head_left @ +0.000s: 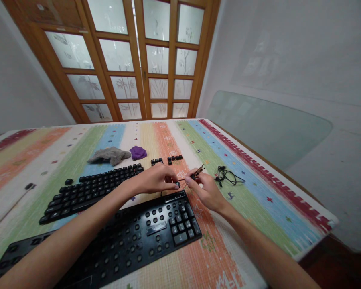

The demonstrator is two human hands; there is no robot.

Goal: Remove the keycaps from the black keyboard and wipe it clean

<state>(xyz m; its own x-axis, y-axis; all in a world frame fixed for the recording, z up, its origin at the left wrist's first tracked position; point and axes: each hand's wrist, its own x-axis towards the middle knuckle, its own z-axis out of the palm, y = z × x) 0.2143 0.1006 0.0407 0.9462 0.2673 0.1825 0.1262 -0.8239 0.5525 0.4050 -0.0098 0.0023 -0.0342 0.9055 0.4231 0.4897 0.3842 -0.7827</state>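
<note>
My left hand [156,178] is closed in a pinch on a small dark keycap [177,185] above the top right corner of the keyboard. Across from it, my right hand [206,190] grips a small wire keycap puller [197,172], its brownish end sticking up past the fingers. Thin wires run from the puller toward the keycap; whether they touch it I cannot tell. Beneath my forearms lies the black keyboard [144,257], with most keys stripped to bare stems. Its number pad keys [180,226] are still capped, as far as I can see.
Removed keycaps [99,182] lie in rows behind the keyboard, with smaller groups [175,157] farther right. A grey cloth [110,155] and a purple cloth [138,152] sit beyond. A coiled black cable [230,176] rests right of my hands on the striped tablecloth [267,216].
</note>
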